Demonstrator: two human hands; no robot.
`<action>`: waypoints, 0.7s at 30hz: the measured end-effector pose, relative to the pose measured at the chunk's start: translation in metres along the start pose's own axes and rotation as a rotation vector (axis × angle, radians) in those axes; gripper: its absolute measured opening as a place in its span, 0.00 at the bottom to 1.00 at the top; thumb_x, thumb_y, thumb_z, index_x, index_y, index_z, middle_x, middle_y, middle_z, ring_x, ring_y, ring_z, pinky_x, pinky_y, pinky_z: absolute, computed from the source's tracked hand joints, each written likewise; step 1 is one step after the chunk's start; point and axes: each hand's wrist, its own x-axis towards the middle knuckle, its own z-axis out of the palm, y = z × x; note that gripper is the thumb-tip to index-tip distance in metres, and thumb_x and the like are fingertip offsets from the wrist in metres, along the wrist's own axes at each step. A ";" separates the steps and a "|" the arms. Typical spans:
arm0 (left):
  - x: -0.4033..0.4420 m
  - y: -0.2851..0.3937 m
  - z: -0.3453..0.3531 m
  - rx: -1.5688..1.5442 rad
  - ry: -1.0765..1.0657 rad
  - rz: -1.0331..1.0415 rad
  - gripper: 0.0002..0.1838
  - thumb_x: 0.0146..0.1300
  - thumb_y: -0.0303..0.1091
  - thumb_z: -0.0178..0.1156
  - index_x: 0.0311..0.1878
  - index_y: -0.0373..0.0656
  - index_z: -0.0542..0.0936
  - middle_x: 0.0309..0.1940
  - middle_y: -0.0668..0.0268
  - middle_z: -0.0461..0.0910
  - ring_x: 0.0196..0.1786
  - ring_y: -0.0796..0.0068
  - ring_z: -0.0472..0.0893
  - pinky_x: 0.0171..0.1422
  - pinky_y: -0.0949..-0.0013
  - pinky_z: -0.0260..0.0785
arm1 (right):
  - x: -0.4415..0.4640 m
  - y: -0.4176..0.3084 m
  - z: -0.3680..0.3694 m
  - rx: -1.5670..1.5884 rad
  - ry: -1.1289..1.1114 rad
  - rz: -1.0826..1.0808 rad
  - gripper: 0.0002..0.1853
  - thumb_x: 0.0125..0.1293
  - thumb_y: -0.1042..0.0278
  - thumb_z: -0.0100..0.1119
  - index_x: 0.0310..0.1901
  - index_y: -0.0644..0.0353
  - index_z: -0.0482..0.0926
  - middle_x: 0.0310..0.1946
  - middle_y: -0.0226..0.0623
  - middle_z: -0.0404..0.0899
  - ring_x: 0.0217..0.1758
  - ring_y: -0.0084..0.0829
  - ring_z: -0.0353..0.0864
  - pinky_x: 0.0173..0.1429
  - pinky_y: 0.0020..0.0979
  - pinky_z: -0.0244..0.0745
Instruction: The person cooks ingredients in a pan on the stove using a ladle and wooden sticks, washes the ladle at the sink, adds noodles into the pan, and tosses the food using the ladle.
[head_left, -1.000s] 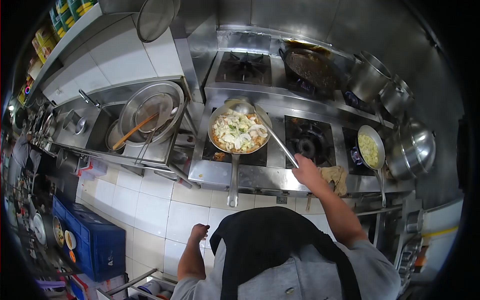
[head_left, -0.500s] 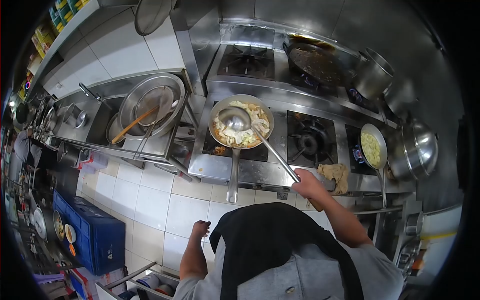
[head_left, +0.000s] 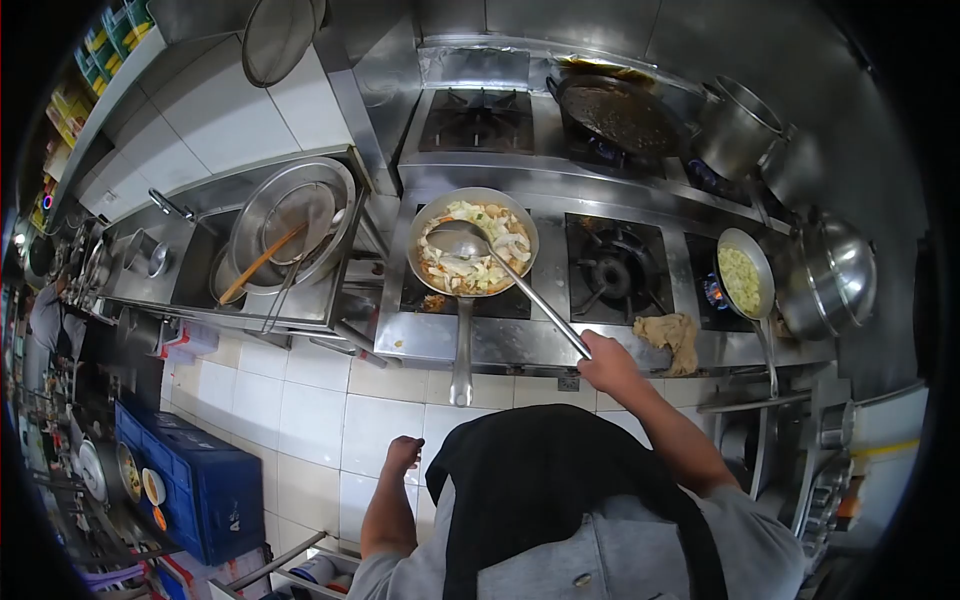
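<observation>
My right hand (head_left: 611,364) is closed around the end of a long metal ladle (head_left: 540,303). The ladle's bowl rests tilted among chopped pale food (head_left: 508,243) in a frying pan (head_left: 419,262). That pan sits on the front left burner, its handle (head_left: 462,352) pointing toward me with no hand on it. My left hand (head_left: 404,454) hangs over the floor at my side, apart from everything, with its fingers curled in; I see nothing held in it. A crumpled tan cloth (head_left: 668,340) lies on the stove's front edge, just right of my right hand.
A smaller pan (head_left: 741,272) of diced pale green food sits over a lit flame at right, beside a stacked metal bowl (head_left: 838,270). Behind are a dark wok (head_left: 618,108) and a tall pot (head_left: 738,128). Left, a colander (head_left: 262,208) stands by the sink; a blue crate (head_left: 205,480) is below.
The ladle's bowl has tipped and sunk a little lower into the food, my right hand still on its handle. My view has shifted slightly. The left hand stays curled at my side.
</observation>
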 end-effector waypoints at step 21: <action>-0.004 -0.022 -0.003 0.028 0.043 -0.102 0.15 0.59 0.41 0.62 0.43 0.39 0.79 0.31 0.64 0.81 0.29 0.72 0.81 0.30 0.64 0.76 | 0.009 -0.008 0.008 -0.043 0.005 0.028 0.10 0.56 0.72 0.52 0.40 0.64 0.71 0.32 0.56 0.78 0.41 0.58 0.77 0.46 0.53 0.69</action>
